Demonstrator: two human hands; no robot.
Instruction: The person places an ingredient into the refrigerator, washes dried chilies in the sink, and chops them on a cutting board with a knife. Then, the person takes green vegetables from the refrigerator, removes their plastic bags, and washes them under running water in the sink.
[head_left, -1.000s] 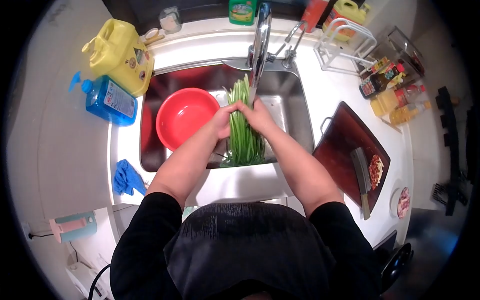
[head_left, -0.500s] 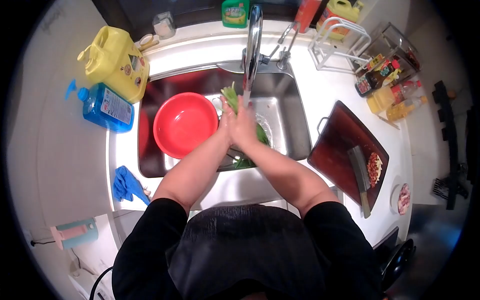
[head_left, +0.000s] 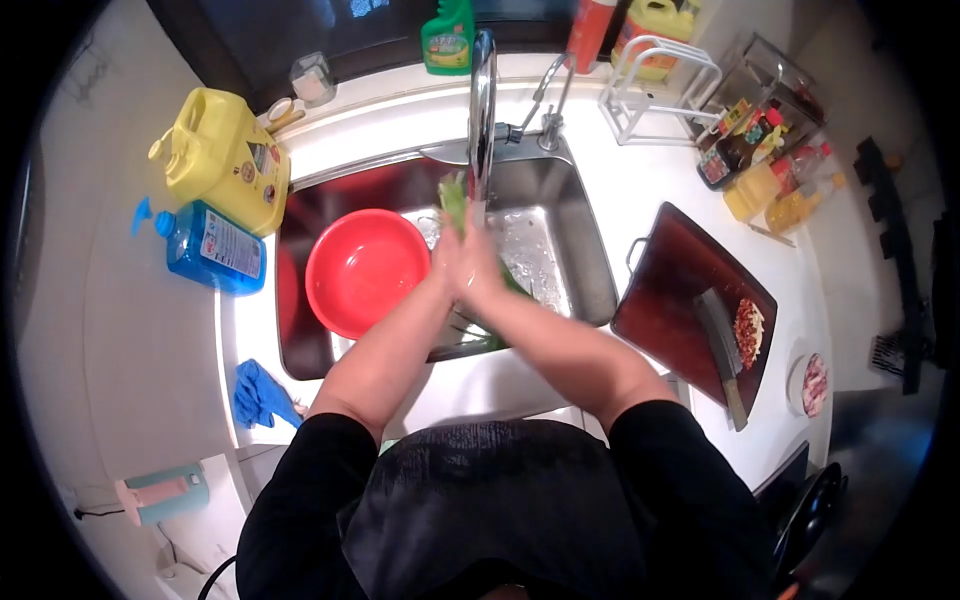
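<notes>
Green leafy stalks (head_left: 454, 200) are pressed between my two hands under the chrome faucet (head_left: 482, 110), over the steel sink (head_left: 590, 235). Their pale ends point up toward the faucet, and dark green leaves show below the hands. My left hand (head_left: 446, 262) and my right hand (head_left: 478, 265) are palm to palm around the stalks, slightly blurred. Water splashes on the sink floor to the right. A red basin (head_left: 368, 272) sits in the left part of the sink, beside my left hand.
Right of the sink lies a dark cutting board (head_left: 665, 290) with a knife (head_left: 722, 350) and chopped food (head_left: 748, 333). A yellow jug (head_left: 235, 160), a blue bottle (head_left: 215, 245) and a blue cloth (head_left: 262, 393) are on the left. Sauce bottles (head_left: 740, 155) stand at the back right.
The head view has shifted, so the sink and counter items sit slightly differently in the frame. Both hands still hold the stalks under the faucet, in a slightly changed pose.
</notes>
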